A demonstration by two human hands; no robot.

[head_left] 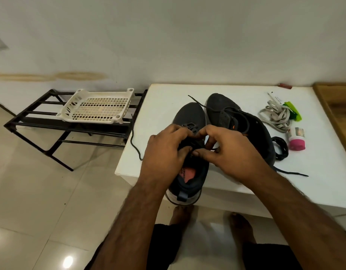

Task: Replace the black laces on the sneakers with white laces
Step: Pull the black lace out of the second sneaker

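while both hands curled over the near sneaker (189, 152), the left hand (164, 151) gripped its lacing area and the right hand (229, 151) pinched the black lace (136, 151) there. the second sneaker (236, 121) lay just beside it on the white table (164, 98), the white laces (275, 117) bundled farther right.

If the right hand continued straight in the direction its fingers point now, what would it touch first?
The right hand points leftward across the near sneaker. Almost at once it would meet the left hand, whose fingertips are nearly touching it above the black lace. How much gap remains is hard to judge.
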